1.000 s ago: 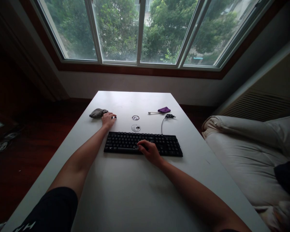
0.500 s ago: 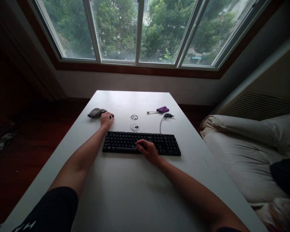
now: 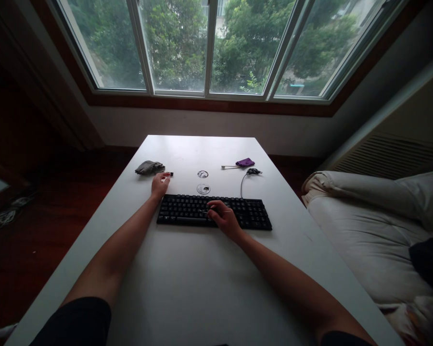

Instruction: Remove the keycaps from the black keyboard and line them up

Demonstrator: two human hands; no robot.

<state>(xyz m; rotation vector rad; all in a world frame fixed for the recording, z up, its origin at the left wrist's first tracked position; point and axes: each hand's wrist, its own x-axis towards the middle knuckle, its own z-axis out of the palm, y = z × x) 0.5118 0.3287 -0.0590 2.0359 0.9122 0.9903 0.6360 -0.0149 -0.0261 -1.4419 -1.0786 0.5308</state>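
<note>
My left hand point(image 3: 160, 185) is at the left of the white table, thumb and index finger apart. A small black piece point(image 3: 171, 174) lies on the table at its fingertips; it looks like a keycap. Just behind that hand sits a crumpled grey cloth pouch point(image 3: 149, 167). My right hand point(image 3: 224, 219) is over the middle of the black keyboard point(image 3: 182, 210), fingers curled in a pinch. Thin wire point(image 3: 203, 210) sticks out from those fingers, apparently a wire keycap puller; its far end is hard to make out against the keys.
Two round clear pieces point(image 3: 203, 189) lie behind the keyboard. Farther right are a purple pouch point(image 3: 245, 162), a thin white stick point(image 3: 230, 166) and the bundled keyboard cable point(image 3: 253, 171). A pale sofa point(image 3: 346, 226) stands right of the table point(image 3: 187, 278); a window is beyond.
My left hand has drawn back toward me, uncovering the small black piece, which stays on the table. My right hand has shifted slightly over the keys, with the wire still in its fingers.
</note>
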